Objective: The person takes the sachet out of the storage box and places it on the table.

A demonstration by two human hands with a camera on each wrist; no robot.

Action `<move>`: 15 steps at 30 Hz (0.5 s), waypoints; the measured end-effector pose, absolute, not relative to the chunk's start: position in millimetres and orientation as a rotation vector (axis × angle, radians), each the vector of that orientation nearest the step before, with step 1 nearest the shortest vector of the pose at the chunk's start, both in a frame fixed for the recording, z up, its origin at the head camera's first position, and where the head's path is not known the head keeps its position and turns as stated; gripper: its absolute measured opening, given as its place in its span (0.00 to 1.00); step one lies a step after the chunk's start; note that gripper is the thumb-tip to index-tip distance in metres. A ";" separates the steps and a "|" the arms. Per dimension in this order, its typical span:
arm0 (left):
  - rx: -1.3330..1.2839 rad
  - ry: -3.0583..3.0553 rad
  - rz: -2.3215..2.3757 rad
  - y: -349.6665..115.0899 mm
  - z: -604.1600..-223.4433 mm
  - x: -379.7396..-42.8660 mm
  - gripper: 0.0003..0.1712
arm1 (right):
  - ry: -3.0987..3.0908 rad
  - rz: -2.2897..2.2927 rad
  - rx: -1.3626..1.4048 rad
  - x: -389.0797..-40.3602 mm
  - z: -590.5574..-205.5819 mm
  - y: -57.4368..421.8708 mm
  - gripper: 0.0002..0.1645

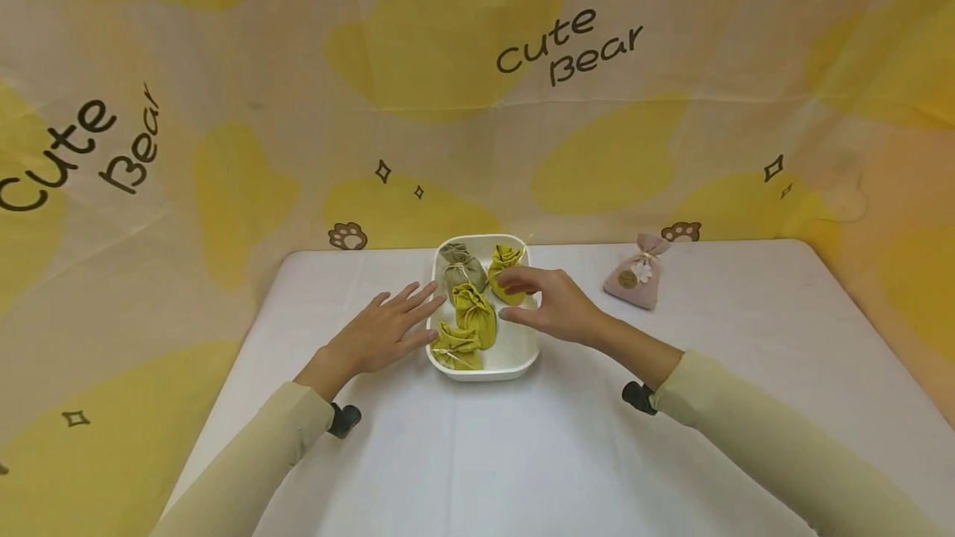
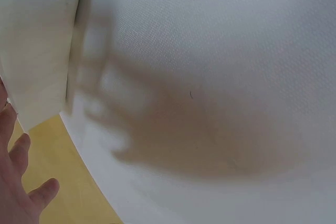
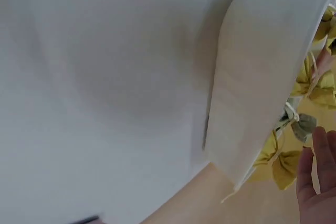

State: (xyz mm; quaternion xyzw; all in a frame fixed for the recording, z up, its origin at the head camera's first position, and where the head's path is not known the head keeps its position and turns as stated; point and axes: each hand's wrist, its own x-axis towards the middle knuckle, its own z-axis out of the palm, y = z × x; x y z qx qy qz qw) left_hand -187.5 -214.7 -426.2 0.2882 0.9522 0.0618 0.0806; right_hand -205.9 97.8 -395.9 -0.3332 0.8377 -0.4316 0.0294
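A white tray (image 1: 507, 373) holds several drawstring pouches. A grey-green pouch (image 1: 459, 272) lies at its back left, a yellow pouch (image 1: 507, 253) at its back right. Two more, a yellow pouch (image 1: 477, 320) in the middle and a yellow pouch (image 1: 457, 348) at the front left, lie in it too. At the tray's left rim is my left hand (image 1: 384, 334), fingers straight and spread, thumb near the front-left pouch. My right hand (image 1: 559, 305) hovers over the right rim, beside the back-right pouch; its thumb and fingers are apart, nothing visible between them.
To the right of the tray, a pink pouch (image 1: 632, 282) with a white flower stands on the white-covered table (image 1: 462, 454). A yellow-patterned cloth (image 1: 448, 131) hangs behind the table. Dark wrist cameras show below both wrists.
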 end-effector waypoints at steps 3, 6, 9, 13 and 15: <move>0.856 2.846 0.187 -214.3 -425.8 -187.0 0.40 | 2.505 -1.354 -1.049 -200.7 -396.9 87.6 0.25; 0.860 2.849 0.188 -214.4 -425.8 -186.6 0.39 | 2.440 -1.354 -1.077 -196.4 -397.8 79.6 0.26; 0.873 2.857 0.189 -214.9 -426.5 -186.5 0.39 | 2.401 -1.356 -1.083 -193.6 -400.1 73.5 0.27; 0.870 2.856 0.188 -215.3 -426.8 -186.7 0.39 | 2.389 -1.344 -1.090 -190.6 -403.4 67.9 0.28; 0.852 2.850 0.181 -215.0 -426.4 -186.9 0.40 | 2.394 -1.327 -1.101 -189.6 -405.0 65.7 0.28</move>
